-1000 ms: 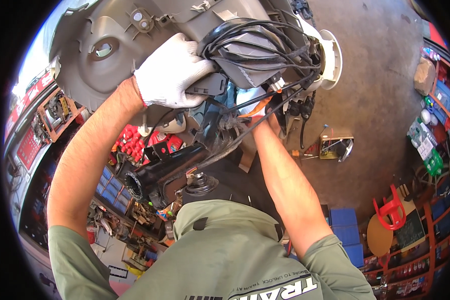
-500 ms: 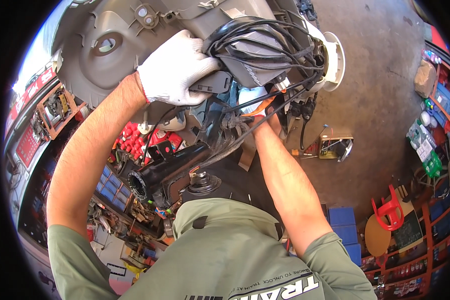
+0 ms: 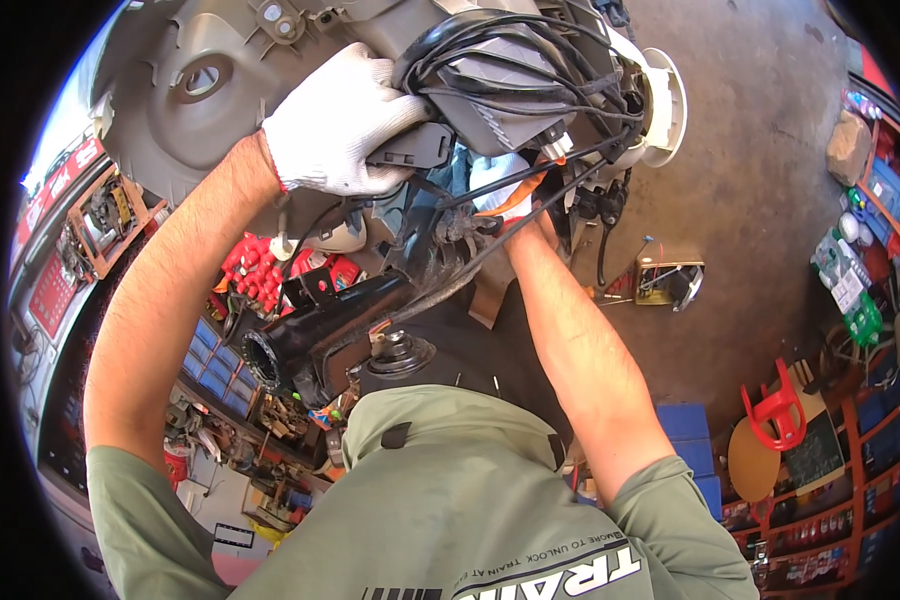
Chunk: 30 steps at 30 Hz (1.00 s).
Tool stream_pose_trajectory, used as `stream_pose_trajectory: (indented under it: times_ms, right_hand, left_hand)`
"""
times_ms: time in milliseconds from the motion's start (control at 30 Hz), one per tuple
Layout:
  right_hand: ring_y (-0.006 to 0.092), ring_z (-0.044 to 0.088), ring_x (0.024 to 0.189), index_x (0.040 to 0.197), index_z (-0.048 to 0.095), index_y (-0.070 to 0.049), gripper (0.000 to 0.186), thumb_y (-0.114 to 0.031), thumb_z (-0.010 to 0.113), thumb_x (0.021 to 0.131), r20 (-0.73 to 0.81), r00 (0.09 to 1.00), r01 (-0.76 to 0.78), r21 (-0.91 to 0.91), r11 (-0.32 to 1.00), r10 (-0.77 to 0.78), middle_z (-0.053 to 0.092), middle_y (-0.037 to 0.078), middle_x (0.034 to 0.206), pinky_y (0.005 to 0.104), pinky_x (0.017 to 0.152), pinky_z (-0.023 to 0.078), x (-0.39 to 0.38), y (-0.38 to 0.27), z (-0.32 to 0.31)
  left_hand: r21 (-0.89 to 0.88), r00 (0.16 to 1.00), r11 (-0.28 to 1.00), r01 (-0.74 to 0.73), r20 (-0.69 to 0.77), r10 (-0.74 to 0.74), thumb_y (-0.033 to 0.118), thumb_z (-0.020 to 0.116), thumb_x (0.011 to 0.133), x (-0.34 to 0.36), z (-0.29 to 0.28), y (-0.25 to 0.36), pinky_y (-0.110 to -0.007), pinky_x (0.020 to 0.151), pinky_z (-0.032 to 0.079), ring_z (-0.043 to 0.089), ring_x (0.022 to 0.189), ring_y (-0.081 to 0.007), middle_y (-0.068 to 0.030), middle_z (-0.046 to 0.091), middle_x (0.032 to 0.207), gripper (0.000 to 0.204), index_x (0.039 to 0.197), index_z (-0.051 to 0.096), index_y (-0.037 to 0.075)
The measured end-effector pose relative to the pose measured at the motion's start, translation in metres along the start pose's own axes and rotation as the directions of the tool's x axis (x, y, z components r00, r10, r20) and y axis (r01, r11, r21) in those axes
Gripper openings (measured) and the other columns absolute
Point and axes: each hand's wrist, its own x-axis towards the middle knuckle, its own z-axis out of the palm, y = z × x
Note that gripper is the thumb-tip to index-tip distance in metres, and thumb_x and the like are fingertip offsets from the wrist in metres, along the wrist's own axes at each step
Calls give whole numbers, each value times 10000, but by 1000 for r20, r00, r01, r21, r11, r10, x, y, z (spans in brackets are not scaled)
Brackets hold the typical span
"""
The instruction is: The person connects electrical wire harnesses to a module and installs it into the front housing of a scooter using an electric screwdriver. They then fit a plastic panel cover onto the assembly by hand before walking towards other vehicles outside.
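Note:
My left hand, in a white knit glove, grips a dark grey plastic bracket at the underside of a large grey moulded panel. A bundle of black cables lies over a grey housing to the right of it. My right hand, also gloved, is reaching in behind the cables beside an orange strip; its fingers are hidden. Below run a black metal tube and loose harness wires. A white round rim sticks out at the housing's right.
A small open box with tools sits on the concrete floor. Cluttered shelving, bottles, a red stool and blue bins line the right. Red items and parts trays lie at the left.
The panel, cable bundle and both my hands have shifted slightly upward in the picture since half a second ago. My left hand keeps its grip on the bracket.

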Motion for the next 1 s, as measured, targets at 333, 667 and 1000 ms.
stream_pose_trajectory:
  times_ms: [333,667,1000]
  right_hand:
    - [282,532,1265,1363,518,-67,409,-305,383,1058,120,988,106,-57,993,-98,578,105,1365,417,1141,398,4,8,-43]
    - [248,582,1187,1321,539,-41,353,-148,343,1048,-117,993,7,-68,998,-14,625,101,1271,369,1054,452,2,10,-19]
    - [217,655,1004,1172,616,-43,273,-58,399,1005,-129,959,78,-737,672,-253,695,66,1087,345,902,532,-2,15,-26]
  left_hand:
    - [50,996,997,-57,-61,60,402,741,689,14,-5,3,-421,820,416,554,831,-297,-99,583,780,453,995,661,78]
    - [26,999,1000,-15,-52,16,429,742,681,1,0,4,-416,802,417,550,819,-288,-87,583,768,459,984,666,92]
    - [8,999,1000,-9,-32,9,452,721,694,1,-4,3,-420,802,413,555,824,-291,-87,585,762,466,986,668,92]
